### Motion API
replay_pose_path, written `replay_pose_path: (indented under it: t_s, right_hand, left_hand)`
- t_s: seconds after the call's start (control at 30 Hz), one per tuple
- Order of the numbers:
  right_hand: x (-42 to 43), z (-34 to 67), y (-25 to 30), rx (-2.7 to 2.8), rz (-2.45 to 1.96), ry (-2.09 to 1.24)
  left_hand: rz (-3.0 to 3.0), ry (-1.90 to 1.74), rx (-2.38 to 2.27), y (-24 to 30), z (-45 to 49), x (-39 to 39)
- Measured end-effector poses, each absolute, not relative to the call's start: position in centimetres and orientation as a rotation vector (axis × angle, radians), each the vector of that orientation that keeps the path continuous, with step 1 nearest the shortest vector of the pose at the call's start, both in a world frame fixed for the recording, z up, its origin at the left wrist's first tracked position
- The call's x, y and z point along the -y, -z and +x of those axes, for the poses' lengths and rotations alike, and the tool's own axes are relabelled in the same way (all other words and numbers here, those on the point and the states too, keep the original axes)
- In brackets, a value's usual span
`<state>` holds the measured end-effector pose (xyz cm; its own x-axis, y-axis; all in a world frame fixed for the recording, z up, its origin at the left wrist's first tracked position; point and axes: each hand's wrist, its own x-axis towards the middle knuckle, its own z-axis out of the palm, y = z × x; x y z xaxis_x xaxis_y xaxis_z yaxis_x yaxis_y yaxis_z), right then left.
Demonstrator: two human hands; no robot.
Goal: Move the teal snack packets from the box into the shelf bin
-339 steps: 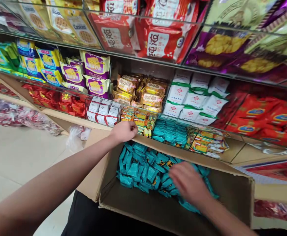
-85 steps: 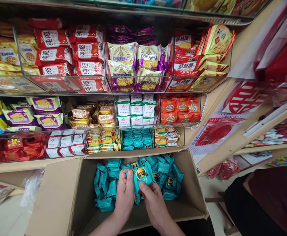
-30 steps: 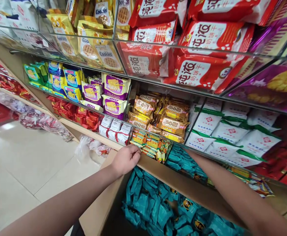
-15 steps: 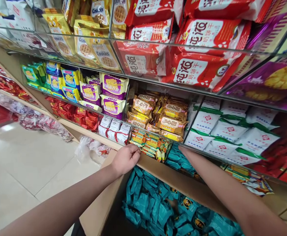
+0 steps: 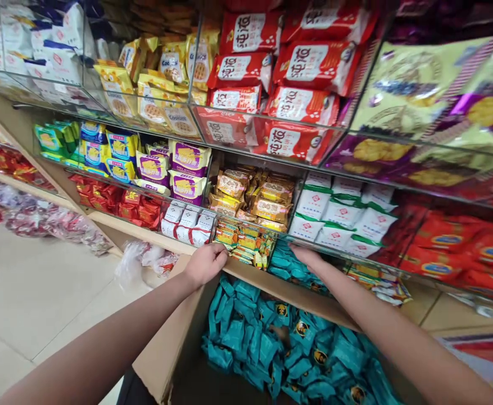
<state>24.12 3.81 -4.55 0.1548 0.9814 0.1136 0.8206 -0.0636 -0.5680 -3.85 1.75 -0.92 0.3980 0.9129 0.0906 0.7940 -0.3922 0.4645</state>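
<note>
A cardboard box [image 5: 271,283] full of teal snack packets [image 5: 267,343] stands against the lower shelf. My left hand [image 5: 206,263] is closed round the top edge of the box at its far left corner. Past that edge, my right hand [image 5: 303,254] reaches in under the shelf, over a compartment of similar teal packets [image 5: 288,263]. Its fingers are hidden beneath the shelf front, so whatever they hold does not show. Small orange-and-green packets [image 5: 246,241] lie in the compartment between my hands.
Clear dividers separate brown packets [image 5: 271,199], white-and-green packets [image 5: 334,214] and red packets [image 5: 444,242] just above. Higher up, a glass-fronted shelf holds red biscuit packs [image 5: 305,64] and yellow cookie packs [image 5: 153,93]. Plastic bags [image 5: 140,264] lie on the tiled floor at left.
The view has shifted, bringing more of the right-hand shelves into sight. My left hand stays on the box edge, and my right hand remains in the teal compartment.
</note>
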Motion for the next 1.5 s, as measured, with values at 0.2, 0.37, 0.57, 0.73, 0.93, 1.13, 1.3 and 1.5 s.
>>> replay_pose_path:
  t_s: [0.2, 0.37, 0.57, 0.73, 0.93, 1.13, 1.3, 1.5]
  right_hand:
    - [9.3, 25.5, 1.3, 1.862, -1.761, -0.223]
    - [20.6, 25.0, 6.5, 2.255, -1.507, -0.079]
    - [19.6, 29.4, 13.4, 1.707, -2.159, 0.074]
    - [16.0, 30.4, 13.1, 1.528, -2.200, 0.075]
    - [17.0, 29.8, 10.9, 1.408, -2.014, -0.019]
    - [20.9, 25.1, 7.6, 1.152, -1.842, -0.258]
    - [21.3, 20.3, 4.8, 0.682, -1.462, -0.664]
    - [20.3, 18.5, 4.5, 0.632, -1.404, -0.683]
  left_hand:
    - [2.370, -0.431, -1.560, 0.3, -3.7, -1.2]
    - [2.451, -0.298, -1.707, -0.2, -3.2, -1.0]
    - [2.524, -0.164, -1.813, -0.7, -2.8, -0.2]
    - [2.546, -0.242, -1.798, -0.5, -3.0, -0.3]
    - [2.704, -0.558, -1.558, -0.9, -3.1, 0.8]
    - [2.274, -0.943, -0.923, 0.3, 3.9, 10.8]
    - [1.596, -0.764, -0.983, 2.1, 9.8, 15.9]
    - [1.461, -0.885, -0.958, 3.1, 10.0, 15.8]
